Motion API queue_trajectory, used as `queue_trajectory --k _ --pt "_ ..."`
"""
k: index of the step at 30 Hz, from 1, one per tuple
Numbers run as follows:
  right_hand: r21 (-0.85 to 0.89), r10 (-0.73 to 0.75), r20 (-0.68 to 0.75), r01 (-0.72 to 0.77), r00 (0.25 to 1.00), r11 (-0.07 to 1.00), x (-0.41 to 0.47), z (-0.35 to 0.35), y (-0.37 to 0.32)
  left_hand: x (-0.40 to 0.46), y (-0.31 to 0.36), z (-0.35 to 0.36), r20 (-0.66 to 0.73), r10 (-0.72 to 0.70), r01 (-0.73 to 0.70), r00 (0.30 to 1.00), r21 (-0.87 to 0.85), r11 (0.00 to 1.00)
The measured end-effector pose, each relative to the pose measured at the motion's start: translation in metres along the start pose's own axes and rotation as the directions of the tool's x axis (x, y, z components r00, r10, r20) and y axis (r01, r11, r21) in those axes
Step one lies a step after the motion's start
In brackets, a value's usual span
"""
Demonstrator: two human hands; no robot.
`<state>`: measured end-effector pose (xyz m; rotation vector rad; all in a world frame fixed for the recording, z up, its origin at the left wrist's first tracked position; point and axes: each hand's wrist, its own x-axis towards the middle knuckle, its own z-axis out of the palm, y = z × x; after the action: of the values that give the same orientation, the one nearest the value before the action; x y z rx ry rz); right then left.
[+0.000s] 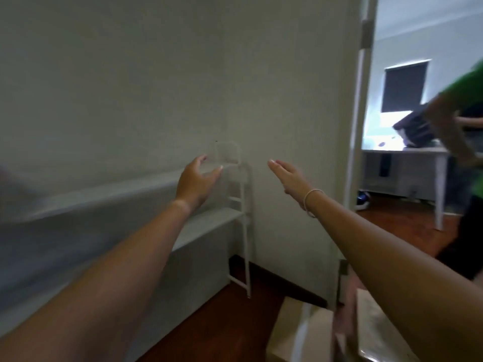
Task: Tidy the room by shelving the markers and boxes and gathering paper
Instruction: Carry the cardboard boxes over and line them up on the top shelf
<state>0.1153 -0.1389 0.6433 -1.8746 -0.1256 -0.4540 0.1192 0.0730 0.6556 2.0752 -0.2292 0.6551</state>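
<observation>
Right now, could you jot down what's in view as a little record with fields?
left hand: raised, fingers relaxed, holding nothing
right hand: raised, fingers straight, holding nothing
shelf unit: white, against the wall, blurred
cardboard boxes: on the wooden floor, bottom right
doorway: open, white desk beyond
other person: green sleeve, carrying something dark

Open air is lying at frame centre before the plain grey wall point(156, 74). The white metal shelf rack point(244, 205) is blocking the lower left — brown cardboard boxes point(295, 333) are crowding the bottom right floor.
</observation>
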Motion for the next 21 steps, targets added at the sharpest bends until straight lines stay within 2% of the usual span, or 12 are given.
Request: queue_trajectory --k 6,11,16,21 --pt "-0.030 0.123 -0.236 -0.134 0.964 0.991 -0.056 -0.146 0.070 -0.052 0.054 0.165 0.310 0.065 -0.022 0.948 -0.139 0.990" --pt "-0.016 0.264 -0.407 -0.296 0.875 0.955 -0.110 -0.240 0.131 -0.107 0.085 0.272 0.498 0.092 0.021 0.862 -0.217 0.976" --pt "0.014 0.419 -0.496 -0.475 0.761 0.880 -0.164 -0.299 0.207 -0.155 0.084 0.360 0.648 0.091 0.085 0.756 -0.235 0.968" --pt "0.069 0.550 -0.539 -0.618 0.638 0.784 -0.200 -0.323 0.294 -0.192 0.053 0.437 0.765 0.007 0.213 0.644 -0.188 0.959"
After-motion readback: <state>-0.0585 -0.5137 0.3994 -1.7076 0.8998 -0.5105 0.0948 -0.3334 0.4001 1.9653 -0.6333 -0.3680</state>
